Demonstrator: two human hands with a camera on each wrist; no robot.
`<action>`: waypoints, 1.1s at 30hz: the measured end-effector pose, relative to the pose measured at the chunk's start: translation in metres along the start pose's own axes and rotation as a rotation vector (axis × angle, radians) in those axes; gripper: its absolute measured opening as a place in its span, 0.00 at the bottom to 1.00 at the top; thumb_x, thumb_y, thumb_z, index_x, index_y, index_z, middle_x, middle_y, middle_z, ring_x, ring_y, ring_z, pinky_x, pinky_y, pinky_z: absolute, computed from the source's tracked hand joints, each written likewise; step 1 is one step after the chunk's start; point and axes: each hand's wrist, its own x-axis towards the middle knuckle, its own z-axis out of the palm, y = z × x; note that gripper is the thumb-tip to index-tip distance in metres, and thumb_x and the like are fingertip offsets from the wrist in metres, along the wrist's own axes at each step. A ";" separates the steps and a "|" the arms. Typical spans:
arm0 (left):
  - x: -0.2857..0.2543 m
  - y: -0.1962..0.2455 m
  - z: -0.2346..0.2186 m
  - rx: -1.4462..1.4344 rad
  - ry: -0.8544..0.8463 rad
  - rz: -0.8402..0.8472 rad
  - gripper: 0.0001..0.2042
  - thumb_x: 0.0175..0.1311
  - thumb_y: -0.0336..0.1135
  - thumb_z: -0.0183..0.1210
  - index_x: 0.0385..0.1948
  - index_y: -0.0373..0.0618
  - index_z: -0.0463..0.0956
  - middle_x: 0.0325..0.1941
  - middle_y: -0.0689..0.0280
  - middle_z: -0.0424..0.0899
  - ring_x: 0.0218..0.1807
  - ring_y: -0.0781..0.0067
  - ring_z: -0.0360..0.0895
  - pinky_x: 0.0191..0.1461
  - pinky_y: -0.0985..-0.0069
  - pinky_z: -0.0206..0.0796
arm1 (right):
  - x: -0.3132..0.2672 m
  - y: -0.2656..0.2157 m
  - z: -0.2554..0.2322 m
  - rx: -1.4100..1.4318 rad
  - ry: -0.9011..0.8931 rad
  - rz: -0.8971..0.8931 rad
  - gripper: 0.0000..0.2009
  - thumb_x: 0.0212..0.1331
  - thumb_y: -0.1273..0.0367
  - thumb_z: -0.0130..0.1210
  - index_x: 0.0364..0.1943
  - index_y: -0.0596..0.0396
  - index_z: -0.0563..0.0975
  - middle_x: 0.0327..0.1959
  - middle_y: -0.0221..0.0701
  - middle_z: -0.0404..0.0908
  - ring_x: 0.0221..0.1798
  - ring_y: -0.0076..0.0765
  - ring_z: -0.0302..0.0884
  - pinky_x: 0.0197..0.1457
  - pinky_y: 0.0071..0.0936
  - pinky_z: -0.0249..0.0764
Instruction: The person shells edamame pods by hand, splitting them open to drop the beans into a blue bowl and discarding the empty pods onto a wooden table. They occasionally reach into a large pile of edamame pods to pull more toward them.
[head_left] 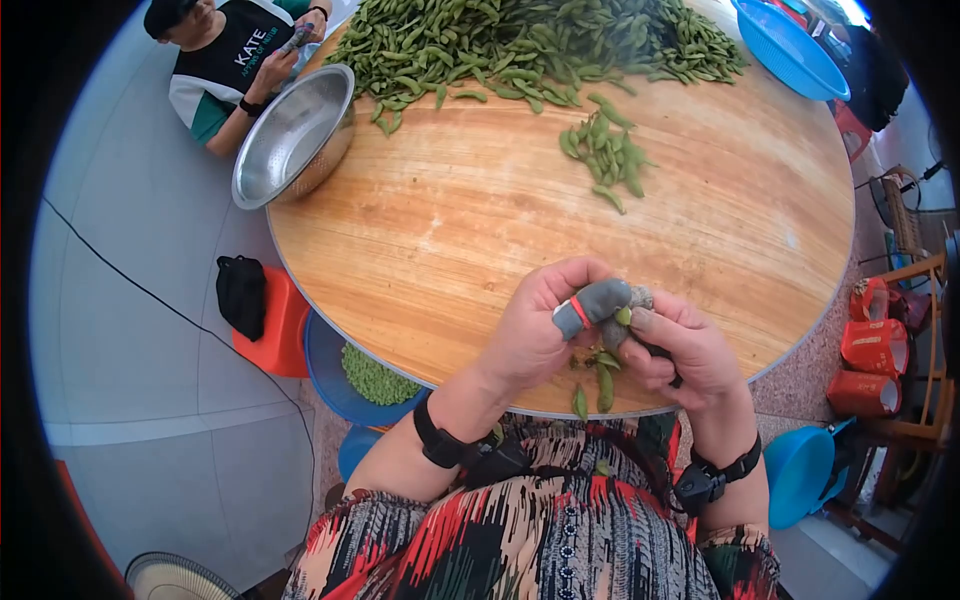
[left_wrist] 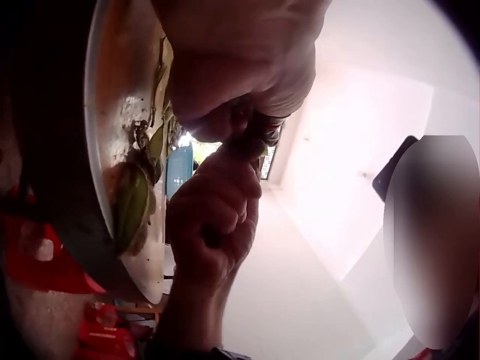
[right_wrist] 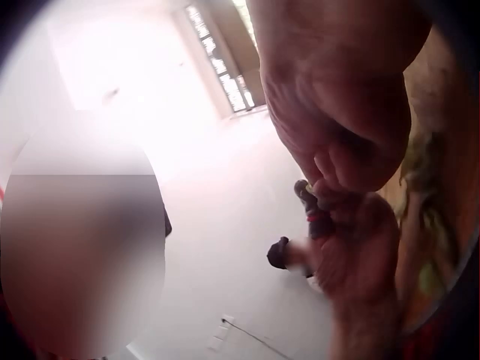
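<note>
You appear to be shelling, with the opening of one pod in hand: a small green bean pod (head_left: 624, 316) sits between your fingertips, right of centre and just below the middle of the head view, over the near part of the round wood-grain table (head_left: 450, 280). The next move seems to call for steady thumb pressure along its seam to free the beans. Your left hand (head_left: 540, 325) is curled inward, its thumb wearing a grey finger cover with a red band (head_left: 595, 303), and pinches the pod's left side; its other fingertips are largely hidden. Your right hand (head_left: 690, 350) is closed more tightly, bare thumb pressing the pod against its bent fingers. Neither hand is released. Loose green pods (head_left: 605, 386) lie just below your hands at the table's edge, a small heap of green pods (head_left: 607, 155) lies upper right of centre, and the large green pile (head_left: 520, 50) spreads along the top.
</note>
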 end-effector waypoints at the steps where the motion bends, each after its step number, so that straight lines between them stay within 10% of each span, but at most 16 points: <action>1: 0.000 0.001 0.004 0.000 0.000 0.001 0.07 0.57 0.30 0.58 0.34 0.41 0.72 0.32 0.74 0.74 0.35 0.87 0.69 0.37 0.88 0.62 | 0.002 -0.003 0.002 0.000 -0.001 0.000 0.07 0.63 0.68 0.45 0.39 0.55 0.72 0.19 0.21 0.68 0.16 0.10 0.54 0.17 0.10 0.50; 3: 0.001 0.001 0.013 0.362 0.098 0.176 0.08 0.56 0.30 0.59 0.35 0.41 0.71 0.32 0.74 0.73 0.37 0.87 0.68 0.39 0.88 0.62 | 0.008 -0.009 0.007 -0.675 0.247 -0.228 0.06 0.61 0.67 0.48 0.35 0.54 0.73 0.18 0.20 0.68 0.14 0.10 0.53 0.15 0.11 0.48; 13: 0.004 -0.001 -0.001 0.473 0.349 0.338 0.07 0.57 0.23 0.51 0.37 0.39 0.71 0.32 0.70 0.75 0.31 0.86 0.69 0.31 0.89 0.61 | 0.040 -0.039 -0.004 -0.340 0.133 0.088 0.09 0.59 0.65 0.50 0.28 0.56 0.73 0.15 0.24 0.71 0.16 0.17 0.62 0.18 0.18 0.57; 15: 0.005 -0.001 -0.006 0.343 0.326 0.269 0.08 0.57 0.23 0.49 0.37 0.38 0.74 0.31 0.70 0.76 0.30 0.87 0.69 0.28 0.89 0.59 | 0.059 -0.056 -0.013 -1.496 0.547 -0.420 0.09 0.57 0.65 0.51 0.32 0.58 0.72 0.16 0.31 0.73 0.14 0.25 0.66 0.17 0.24 0.61; 18: 0.011 -0.005 -0.009 0.749 0.221 0.209 0.09 0.58 0.24 0.49 0.37 0.39 0.76 0.27 0.72 0.76 0.27 0.89 0.68 0.25 0.89 0.57 | 0.084 -0.072 -0.037 -1.978 0.657 -0.816 0.10 0.55 0.66 0.51 0.32 0.60 0.71 0.18 0.40 0.74 0.21 0.45 0.73 0.25 0.36 0.68; 21: 0.003 -0.003 0.004 0.698 -0.047 -0.140 0.08 0.59 0.27 0.50 0.36 0.39 0.77 0.23 0.73 0.75 0.23 0.90 0.66 0.24 0.89 0.55 | 0.078 -0.056 -0.016 -2.105 0.616 -0.406 0.10 0.53 0.66 0.52 0.33 0.60 0.73 0.20 0.46 0.74 0.27 0.55 0.73 0.31 0.41 0.69; 26: 0.006 0.001 0.003 0.558 0.206 -0.051 0.11 0.59 0.34 0.57 0.41 0.42 0.76 0.24 0.74 0.75 0.21 0.90 0.64 0.22 0.90 0.54 | 0.043 -0.045 -0.019 -1.913 0.321 -0.537 0.11 0.54 0.64 0.52 0.33 0.59 0.70 0.18 0.41 0.75 0.22 0.42 0.75 0.25 0.36 0.68; 28: 0.007 -0.001 0.003 0.316 0.203 -0.032 0.11 0.59 0.33 0.57 0.42 0.42 0.75 0.25 0.74 0.75 0.20 0.90 0.63 0.22 0.90 0.52 | 0.027 -0.045 -0.009 -1.143 0.385 -0.150 0.11 0.56 0.64 0.52 0.33 0.58 0.70 0.14 0.29 0.70 0.14 0.24 0.66 0.18 0.23 0.60; 33: 0.004 0.003 -0.001 -0.162 0.013 -0.158 0.11 0.58 0.30 0.56 0.42 0.42 0.73 0.29 0.73 0.75 0.20 0.91 0.61 0.20 0.91 0.47 | 0.008 -0.018 0.001 -0.317 0.165 -0.049 0.12 0.62 0.60 0.47 0.30 0.53 0.71 0.15 0.19 0.64 0.13 0.12 0.50 0.16 0.13 0.45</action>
